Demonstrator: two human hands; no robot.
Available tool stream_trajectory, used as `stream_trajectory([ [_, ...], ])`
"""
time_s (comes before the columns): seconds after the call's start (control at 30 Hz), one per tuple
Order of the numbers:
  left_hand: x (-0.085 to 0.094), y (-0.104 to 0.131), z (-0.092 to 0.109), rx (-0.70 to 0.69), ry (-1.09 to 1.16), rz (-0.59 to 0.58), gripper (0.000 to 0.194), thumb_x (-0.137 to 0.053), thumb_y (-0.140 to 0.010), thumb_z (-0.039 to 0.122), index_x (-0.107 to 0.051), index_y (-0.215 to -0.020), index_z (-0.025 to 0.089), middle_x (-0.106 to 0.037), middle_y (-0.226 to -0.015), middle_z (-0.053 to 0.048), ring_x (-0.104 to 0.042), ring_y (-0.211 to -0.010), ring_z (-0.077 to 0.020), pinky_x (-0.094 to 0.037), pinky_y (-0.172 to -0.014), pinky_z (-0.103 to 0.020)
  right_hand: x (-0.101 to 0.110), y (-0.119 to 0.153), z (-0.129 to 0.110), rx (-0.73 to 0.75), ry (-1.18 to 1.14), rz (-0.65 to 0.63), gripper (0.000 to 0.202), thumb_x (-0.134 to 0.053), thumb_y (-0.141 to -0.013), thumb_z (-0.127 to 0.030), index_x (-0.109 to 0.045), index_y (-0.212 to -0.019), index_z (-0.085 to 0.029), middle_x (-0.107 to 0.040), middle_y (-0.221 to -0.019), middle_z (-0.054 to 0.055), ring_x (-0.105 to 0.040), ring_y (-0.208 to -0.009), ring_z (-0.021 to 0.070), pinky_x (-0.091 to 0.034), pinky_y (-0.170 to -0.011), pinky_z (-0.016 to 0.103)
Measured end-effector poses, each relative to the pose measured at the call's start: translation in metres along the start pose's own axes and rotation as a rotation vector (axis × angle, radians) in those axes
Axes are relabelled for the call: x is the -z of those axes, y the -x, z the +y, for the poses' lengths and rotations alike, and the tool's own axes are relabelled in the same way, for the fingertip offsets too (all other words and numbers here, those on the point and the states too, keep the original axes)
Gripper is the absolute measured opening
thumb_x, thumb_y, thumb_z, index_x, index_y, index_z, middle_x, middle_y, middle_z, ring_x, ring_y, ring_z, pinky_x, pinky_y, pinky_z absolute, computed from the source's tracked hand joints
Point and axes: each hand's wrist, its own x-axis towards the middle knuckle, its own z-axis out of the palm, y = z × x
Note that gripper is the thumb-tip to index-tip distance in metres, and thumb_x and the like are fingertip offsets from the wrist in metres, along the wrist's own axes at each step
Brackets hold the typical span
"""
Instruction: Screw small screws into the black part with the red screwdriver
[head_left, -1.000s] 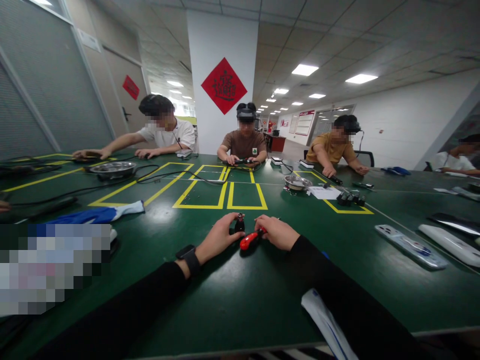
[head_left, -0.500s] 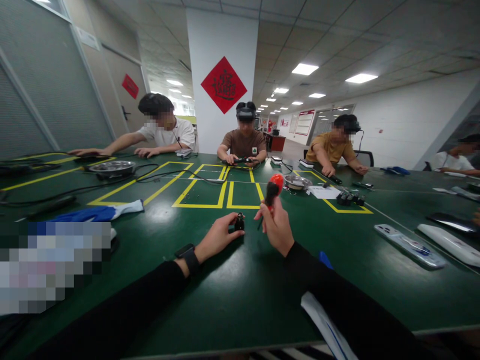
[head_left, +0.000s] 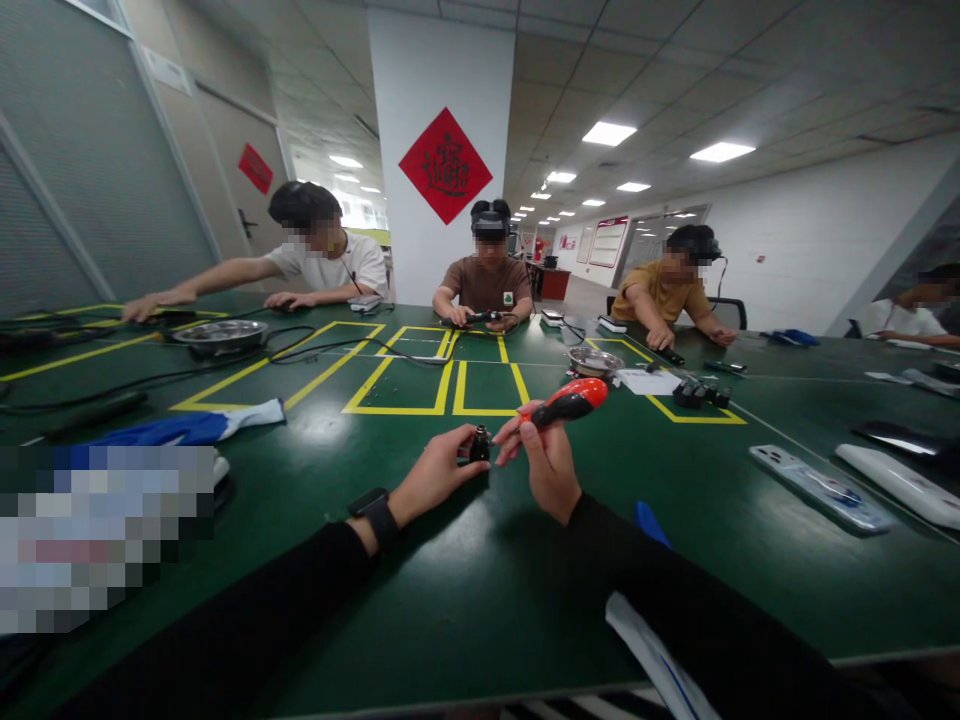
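My left hand (head_left: 442, 470) rests on the green table, its fingers closed around a small black cylindrical part (head_left: 480, 447) that stands upright with a narrower metallic top. Just to the right, my right hand (head_left: 551, 460) grips a screwdriver (head_left: 574, 402) with a red and black handle. The handle lies tilted, its red end up and to the right. Its shaft points left toward the black part, mostly hidden by my fingers; whether the tip touches the part I cannot tell.
Yellow tape rectangles (head_left: 397, 412) mark the table. Steel bowls (head_left: 596, 362), black parts (head_left: 701, 393), a phone (head_left: 817, 487) and a blue-and-white glove (head_left: 202, 428) lie around. A blue object (head_left: 651, 522) sits beside my right forearm. Several people work across the table.
The screwdriver has swung from a steep, blurred pose to a flatter one, handle end to the right. My right hand has turned with it; my left hand stays on the black part.
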Motion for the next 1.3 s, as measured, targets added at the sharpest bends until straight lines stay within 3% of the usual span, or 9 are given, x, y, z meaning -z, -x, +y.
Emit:
stream_trajectory([
  [0.2,0.0003,0.0001,0.0021,-0.006,-0.011,-0.003,0.021,-0.063,-0.073,0.03,-0.055,-0.087,0.017,-0.059,-0.08,0.0,-0.056,-0.074,-0.0142,-0.048,-0.07,-0.026,0.0003,0.0011,0.0007,-0.001,0.04,-0.046,0.019,-0.039,-0.09,-0.038,-0.038,-0.1,-0.022,-0.06,-0.075,-0.002,-0.058,-0.052,0.0097,-0.045,-0.055,0.025],
  [0.47,-0.0009,0.0004,0.0024,0.002,-0.018,-0.016,0.027,-0.058,-0.076,0.027,-0.054,-0.101,0.017,-0.061,-0.089,-0.003,-0.057,-0.08,-0.0158,-0.047,-0.073,-0.027,0.002,-0.0001,0.0063,0.019,-0.024,-0.036,0.018,-0.04,-0.09,-0.036,-0.038,-0.101,-0.022,-0.061,-0.077,-0.001,-0.059,-0.051,0.0101,-0.044,-0.054,0.025],
  [0.9,0.0022,-0.002,0.0039,0.043,-0.02,-0.042,0.02,-0.056,-0.078,0.031,-0.058,-0.09,0.015,-0.062,-0.083,-0.002,-0.056,-0.077,-0.0154,-0.045,-0.07,-0.026,0.0025,0.0001,0.009,0.02,-0.02,-0.028,0.016,-0.04,-0.09,-0.034,-0.039,-0.101,-0.022,-0.063,-0.077,0.0,-0.058,-0.05,0.0098,-0.043,-0.054,0.025],
  [1.13,0.0027,-0.0019,0.003,0.044,-0.026,-0.036,0.021,-0.056,-0.079,0.031,-0.059,-0.092,0.015,-0.063,-0.086,-0.003,-0.056,-0.078,-0.016,-0.045,-0.071,-0.026,0.0022,-0.0008,0.0042,0.006,-0.106,-0.056,0.019,-0.041,-0.089,-0.032,-0.04,-0.105,-0.022,-0.059,-0.076,-0.002,-0.056,-0.052,0.0099,-0.044,-0.055,0.026],
  [1.3,0.0034,-0.0012,0.0017,0.039,-0.046,-0.033,0.022,-0.055,-0.079,0.031,-0.059,-0.093,0.015,-0.063,-0.087,-0.003,-0.056,-0.078,-0.0163,-0.045,-0.071,-0.027,0.0007,-0.0023,0.0022,0.014,-0.143,-0.009,0.025,-0.041,-0.089,-0.029,-0.041,-0.112,-0.022,-0.058,-0.083,0.0,-0.056,-0.057,0.0104,-0.046,-0.059,0.028],
])
